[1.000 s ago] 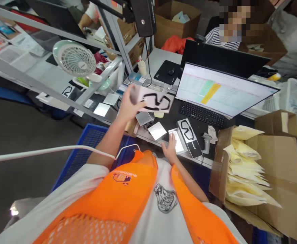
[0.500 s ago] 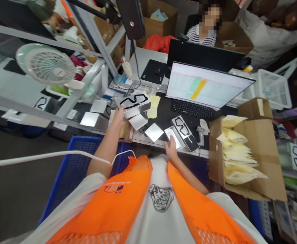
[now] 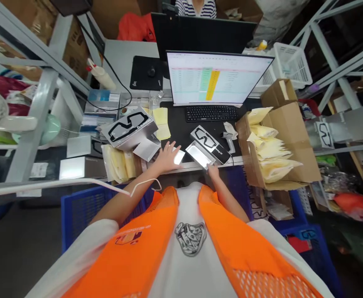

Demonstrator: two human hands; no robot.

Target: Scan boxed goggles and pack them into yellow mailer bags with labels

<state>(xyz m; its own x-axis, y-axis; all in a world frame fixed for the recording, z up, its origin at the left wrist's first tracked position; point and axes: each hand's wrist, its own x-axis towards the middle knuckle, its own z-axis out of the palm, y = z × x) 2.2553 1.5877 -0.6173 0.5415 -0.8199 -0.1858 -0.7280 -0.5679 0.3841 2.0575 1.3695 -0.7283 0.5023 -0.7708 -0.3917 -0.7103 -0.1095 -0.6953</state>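
Observation:
My left hand [image 3: 165, 159] is open, fingers spread over a small silver-white box [image 3: 179, 157] at the desk's front edge. It covers part of that box. My right hand [image 3: 212, 171] pinches the near corner of an open, shallow silver box [image 3: 200, 155], whose inside looks shiny. Against that box lies a long black-and-white box [image 3: 210, 142] printed with a goggle-like outline. Left of my left hand, a larger box with a similar print [image 3: 130, 129] rests tilted above another silver box [image 3: 147, 149].
A monitor [image 3: 220, 78] and black keyboard [image 3: 211, 113] stand behind. A handheld scanner [image 3: 228, 142] lies right of the boxes. Yellow padded envelopes [image 3: 271, 151] fill a cardboard carton [image 3: 296, 136] at the right. A white cable [image 3: 91, 181] crosses at left; blue crates [image 3: 85, 217] sit below.
My left hand has let go of the larger printed box and moved right to the small silver-white box. My right hand has shifted to the open box's near corner. The view has turned.

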